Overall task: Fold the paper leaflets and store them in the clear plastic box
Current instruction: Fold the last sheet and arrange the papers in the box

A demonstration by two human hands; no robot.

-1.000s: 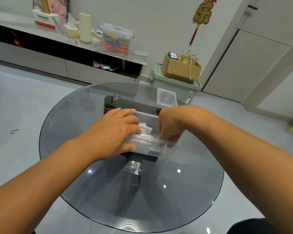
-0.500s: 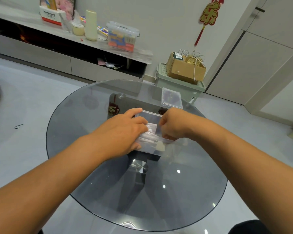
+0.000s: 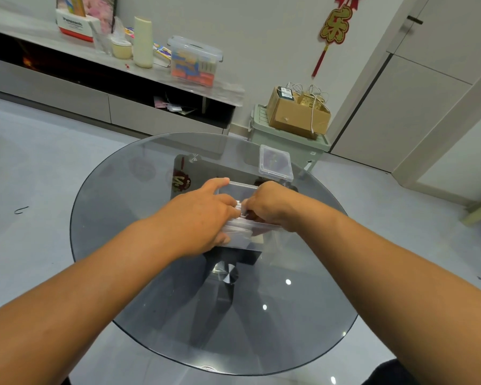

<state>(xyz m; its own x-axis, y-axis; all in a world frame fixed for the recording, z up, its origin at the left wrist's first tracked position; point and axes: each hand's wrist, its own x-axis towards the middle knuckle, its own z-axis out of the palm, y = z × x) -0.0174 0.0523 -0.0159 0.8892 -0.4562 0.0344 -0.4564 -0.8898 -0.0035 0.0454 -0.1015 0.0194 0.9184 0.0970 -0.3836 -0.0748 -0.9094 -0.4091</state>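
A clear plastic box (image 3: 243,190) stands in the middle of the round glass table (image 3: 156,301). White folded paper leaflets (image 3: 239,232) lie packed inside it. My left hand (image 3: 203,218) grips the box's left side, index finger along the far rim and thumb at the near corner. My right hand (image 3: 270,204) reaches into the box from the right, fingers curled down onto the leaflets. The fingertips of both hands are hidden, as is most of the box's inside.
The box's clear lid (image 3: 275,165) lies on the table's far right part. Past the table stand a green bin (image 3: 289,147) with a cardboard box (image 3: 297,115) on it, and a low cabinet (image 3: 109,107) along the wall.
My right hand has slid left inside the box toward my left hand, closing the gap over the leaflets. The camera has tilted slightly; the box stays in place.
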